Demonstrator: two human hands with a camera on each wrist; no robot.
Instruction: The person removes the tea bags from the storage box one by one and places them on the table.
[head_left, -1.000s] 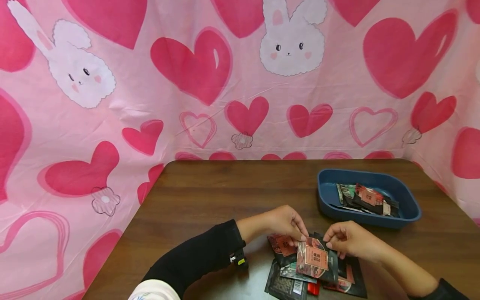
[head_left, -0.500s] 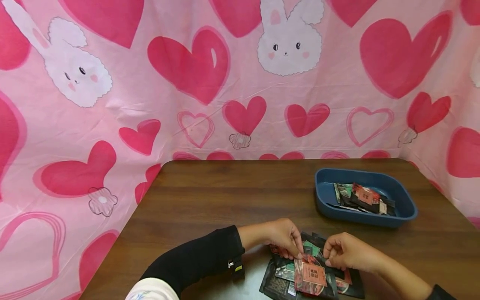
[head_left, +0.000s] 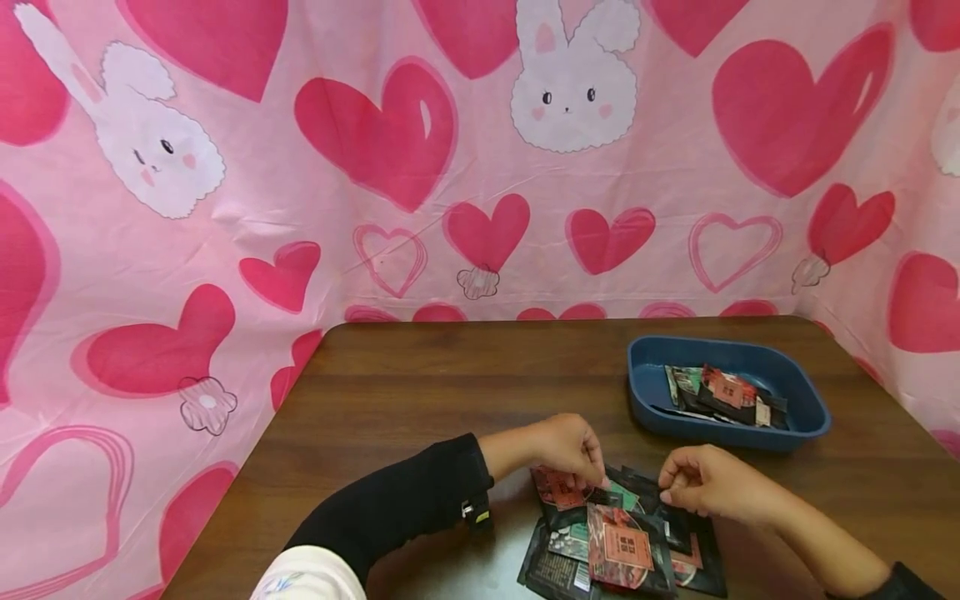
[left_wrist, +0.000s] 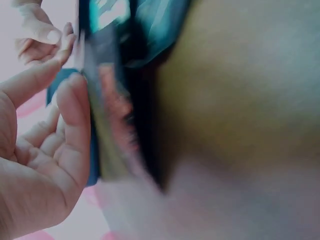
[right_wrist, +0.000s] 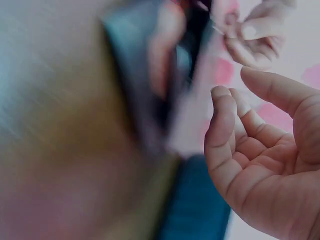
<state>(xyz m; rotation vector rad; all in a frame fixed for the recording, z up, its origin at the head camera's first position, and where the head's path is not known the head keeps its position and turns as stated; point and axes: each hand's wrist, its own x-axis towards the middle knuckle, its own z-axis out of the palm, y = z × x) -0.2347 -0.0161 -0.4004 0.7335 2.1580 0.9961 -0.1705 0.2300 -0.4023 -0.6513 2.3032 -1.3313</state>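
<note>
Several flat sachets lie in an overlapping pile at the table's front right. On top sits a dark sachet with a red-orange label [head_left: 628, 543]. My left hand [head_left: 564, 446] hovers over the back left of the pile, fingers bent downward beside another red-labelled sachet [head_left: 558, 490]. In the left wrist view, its thumb and index fingertips stand slightly apart, with nothing between them. My right hand [head_left: 708, 482] is at the pile's back right, loosely curled and holding nothing. A sachet with green print [head_left: 624, 495] shows between the hands. The wrist views blur the sachets.
A blue plastic basin [head_left: 806, 423] holding several similar sachets [head_left: 727, 390] stands behind the right hand. The brown wooden table [head_left: 450, 383] reaches back to a pink curtain [head_left: 420, 167] printed with hearts and rabbits.
Both hands have lowered the top red-orange sachet toward the front of the pile and let go of it. They have since drawn back from it and moved slightly apart.
</note>
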